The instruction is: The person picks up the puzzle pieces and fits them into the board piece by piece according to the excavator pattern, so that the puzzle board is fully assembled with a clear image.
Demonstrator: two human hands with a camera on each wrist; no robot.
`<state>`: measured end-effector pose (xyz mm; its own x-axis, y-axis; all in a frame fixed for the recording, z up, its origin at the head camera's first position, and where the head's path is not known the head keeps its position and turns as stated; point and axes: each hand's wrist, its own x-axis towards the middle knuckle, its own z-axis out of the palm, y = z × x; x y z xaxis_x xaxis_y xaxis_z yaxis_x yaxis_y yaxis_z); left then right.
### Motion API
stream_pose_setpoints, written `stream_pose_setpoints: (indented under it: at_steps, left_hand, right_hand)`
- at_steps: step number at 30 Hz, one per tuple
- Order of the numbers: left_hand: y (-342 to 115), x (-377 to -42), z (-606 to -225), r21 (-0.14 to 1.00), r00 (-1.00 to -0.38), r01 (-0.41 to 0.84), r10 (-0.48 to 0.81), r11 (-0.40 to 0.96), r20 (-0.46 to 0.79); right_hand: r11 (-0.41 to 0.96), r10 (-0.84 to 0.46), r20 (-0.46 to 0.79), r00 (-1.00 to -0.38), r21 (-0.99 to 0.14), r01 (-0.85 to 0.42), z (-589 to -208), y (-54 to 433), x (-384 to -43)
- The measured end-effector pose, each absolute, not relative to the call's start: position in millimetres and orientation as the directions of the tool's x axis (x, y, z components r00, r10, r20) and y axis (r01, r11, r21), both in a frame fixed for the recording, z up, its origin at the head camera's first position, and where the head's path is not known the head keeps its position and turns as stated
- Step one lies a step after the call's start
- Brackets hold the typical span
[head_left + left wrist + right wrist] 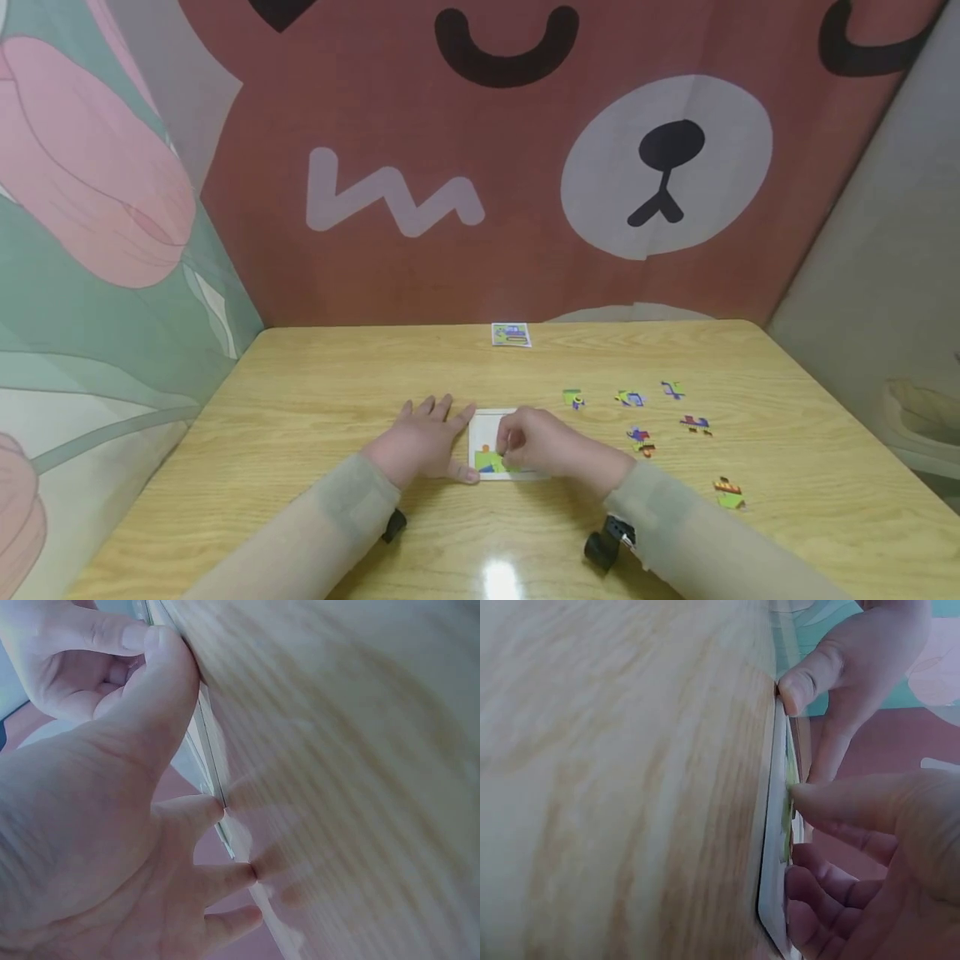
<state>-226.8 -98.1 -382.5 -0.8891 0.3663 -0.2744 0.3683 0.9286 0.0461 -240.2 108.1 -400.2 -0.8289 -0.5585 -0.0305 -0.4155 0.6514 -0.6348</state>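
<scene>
A small white-framed puzzle board (480, 411) lies on the table between both hands, its lower part filled with green and blue pieces (487, 461). My left hand (426, 442) spreads its fingers along the left edge, with the thumb at the lower left corner. Over the board's lower right, my right hand (542, 442) curls its fingers and pinches a puzzle piece, mostly hidden under the fingers. The right wrist view shows the right thumb (810, 799) against a green piece (787, 817), with the other fingertips low on the board.
Several loose puzzle pieces (630, 398) lie to the right on the wooden table (360, 367), the nearest being a green and orange pair (729, 493). A picture card (512, 335) sits at the far edge. A bear-printed curtain (412, 275) hangs behind.
</scene>
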Motion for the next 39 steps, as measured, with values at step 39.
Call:
stream_pose_setpoints:
  at_steps: [39]
  left_hand:
    - [-98.6,-227.2,-381.8,0.050,-0.892,0.369,0.369,0.928,-0.262]
  right_hand:
    - [0.719,-0.466,-0.142,-0.873,-0.636,-0.280,-390.3,92.6,-241.8]
